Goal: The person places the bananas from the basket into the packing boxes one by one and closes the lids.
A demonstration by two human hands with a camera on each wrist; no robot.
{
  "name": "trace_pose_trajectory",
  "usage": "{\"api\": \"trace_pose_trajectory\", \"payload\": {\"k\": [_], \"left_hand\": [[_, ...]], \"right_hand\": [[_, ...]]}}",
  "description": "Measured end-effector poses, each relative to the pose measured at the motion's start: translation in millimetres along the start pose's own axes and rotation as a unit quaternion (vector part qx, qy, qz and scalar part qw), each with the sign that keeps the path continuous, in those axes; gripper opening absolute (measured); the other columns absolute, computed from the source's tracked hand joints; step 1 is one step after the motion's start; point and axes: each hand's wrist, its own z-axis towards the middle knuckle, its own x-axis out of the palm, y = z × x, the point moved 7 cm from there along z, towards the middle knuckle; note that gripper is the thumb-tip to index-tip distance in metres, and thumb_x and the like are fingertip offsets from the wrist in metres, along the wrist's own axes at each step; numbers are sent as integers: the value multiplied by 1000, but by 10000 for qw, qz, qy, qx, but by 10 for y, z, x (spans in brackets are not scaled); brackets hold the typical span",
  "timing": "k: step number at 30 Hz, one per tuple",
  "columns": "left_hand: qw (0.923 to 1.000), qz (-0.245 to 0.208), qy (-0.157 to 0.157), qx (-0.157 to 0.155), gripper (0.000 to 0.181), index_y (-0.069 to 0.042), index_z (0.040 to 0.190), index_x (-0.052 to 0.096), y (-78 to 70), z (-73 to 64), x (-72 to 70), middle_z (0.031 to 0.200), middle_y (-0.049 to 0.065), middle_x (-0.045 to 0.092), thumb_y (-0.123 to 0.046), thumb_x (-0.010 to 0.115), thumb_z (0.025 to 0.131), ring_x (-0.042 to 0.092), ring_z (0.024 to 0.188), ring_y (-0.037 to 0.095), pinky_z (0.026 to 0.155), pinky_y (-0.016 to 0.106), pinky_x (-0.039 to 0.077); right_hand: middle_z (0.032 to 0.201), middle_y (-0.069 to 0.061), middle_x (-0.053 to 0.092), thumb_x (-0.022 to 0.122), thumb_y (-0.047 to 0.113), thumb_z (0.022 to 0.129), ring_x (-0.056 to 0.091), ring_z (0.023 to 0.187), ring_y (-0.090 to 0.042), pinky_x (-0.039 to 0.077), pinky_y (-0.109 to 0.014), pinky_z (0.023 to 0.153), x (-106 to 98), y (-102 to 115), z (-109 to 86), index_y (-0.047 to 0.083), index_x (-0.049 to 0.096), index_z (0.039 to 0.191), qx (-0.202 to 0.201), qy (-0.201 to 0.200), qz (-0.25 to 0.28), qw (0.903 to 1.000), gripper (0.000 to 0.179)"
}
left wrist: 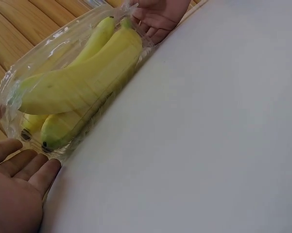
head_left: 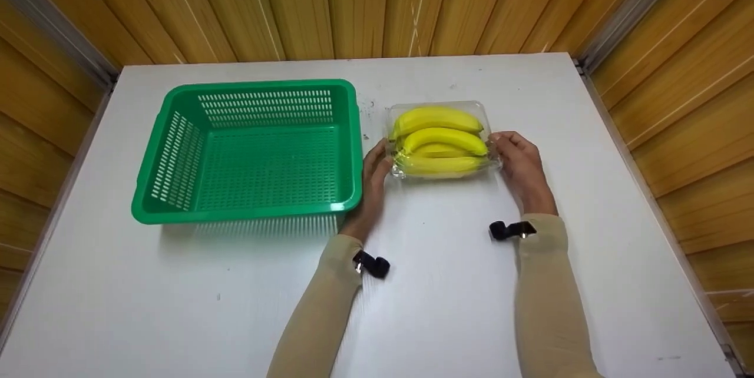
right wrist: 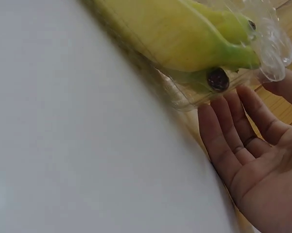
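A clear plastic tray (head_left: 436,108) of yellow bananas (head_left: 443,135) sits in front of both hands, with glossy clear film (left wrist: 53,36) over the bananas. My left hand (head_left: 372,186) is at the tray's left end. In the left wrist view its fingers (left wrist: 31,170) stretch out with their tips against the wrapped end. The right hand (head_left: 521,169) meets the opposite end, where film bunches in loose folds (right wrist: 277,48). Its fingertips touch the tray's side in the right wrist view, fingers nearly straight, and the thumb (right wrist: 284,87) lies by the film folds.
A green plastic basket (head_left: 247,216) with slotted sides stands left of the tray, close to my left hand and forearm. Both are on a white table (head_left: 436,295). Wood-look panel walls (head_left: 359,7) enclose the table at the back and sides.
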Motion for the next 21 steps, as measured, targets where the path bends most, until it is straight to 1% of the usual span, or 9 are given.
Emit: {"api": "trace_pose_trajectory", "payload": {"k": [3, 5, 7, 9, 11, 13, 16, 19, 21], "left_hand": [[9999, -50, -93, 114, 51, -5, 162, 41, -42, 1, 9, 162, 15, 47, -25, 44, 115, 47, 146, 25, 121, 41, 36], [9996, -92, -150, 199, 49, -3, 160, 43, -53, 14, 13, 160, 17, 50, -23, 44, 115, 52, 142, 26, 118, 42, 40], [9992, -113, -206, 330, 47, 0, 157, 45, -66, 25, 14, 156, 20, 53, -21, 44, 115, 55, 138, 29, 116, 43, 43], [9985, -150, -324, 412, 44, 3, 152, 49, -58, 33, 5, 153, 21, 55, -19, 46, 114, 57, 137, 29, 115, 41, 44], [9976, -294, -407, 477, 40, 7, 146, 51, -49, 31, -3, 154, 24, 53, -16, 49, 113, 56, 139, 32, 115, 40, 44], [9966, -468, -493, 471, 36, 10, 139, 53, -20, 32, -10, 154, 27, 50, -15, 51, 112, 54, 141, 35, 116, 38, 44], [9949, -720, -618, 332, 27, 8, 127, 55, 48, 43, -11, 154, 30, 49, -13, 56, 110, 52, 142, 40, 116, 39, 44], [9937, -719, -846, 139, 16, 1, 113, 59, 185, 104, -16, 150, 28, 55, -13, 62, 105, 56, 138, 39, 113, 42, 47], [9932, -572, -1010, 49, 11, -4, 103, 61, 272, 146, -26, 146, 24, 60, -13, 66, 101, 60, 134, 36, 111, 41, 49]], "right_hand": [[89, 0, 67, 76, 24, 101, 57, 82, -13, 51, -21, 72, -5, -14, 6, 6, 72, 96, 86, -214, 13, 9997, 19], [89, 0, 67, 74, 25, 102, 58, 82, -13, 51, -22, 72, -14, -13, 3, 7, 72, 94, 107, -164, 47, 9998, 20], [90, 0, 67, 73, 26, 103, 59, 82, -12, 52, -22, 72, -32, -5, -10, 7, 71, 97, 130, 60, 23, 9999, 20], [93, -1, 68, 71, 26, 105, 61, 84, -13, 53, -24, 74, -50, 10, -34, 7, 70, 101, 158, 393, -81, 9991, 20], [97, -3, 69, 68, 26, 106, 65, 86, -15, 57, -28, 77, -64, 25, -65, 5, 68, 106, 205, 785, -254, 9964, 21], [100, -4, 70, 65, 25, 108, 69, 87, -18, 60, -32, 80, -82, 37, -94, 5, 66, 107, 240, 1098, -524, 9923, 20], [102, -7, 69, 61, 20, 109, 72, 86, -24, 62, -39, 81, -92, 40, -129, 6, 64, 106, 340, 1497, -654, 9860, 15], [98, -8, 69, 58, 15, 109, 72, 81, -26, 63, -40, 80, -97, 33, -156, 7, 64, 103, 441, 1750, -626, 9816, 12], [96, -8, 70, 57, 14, 108, 72, 80, -26, 63, -40, 79, -93, 22, -174, 7, 66, 102, 506, 1893, -607, 9787, 13]]}}
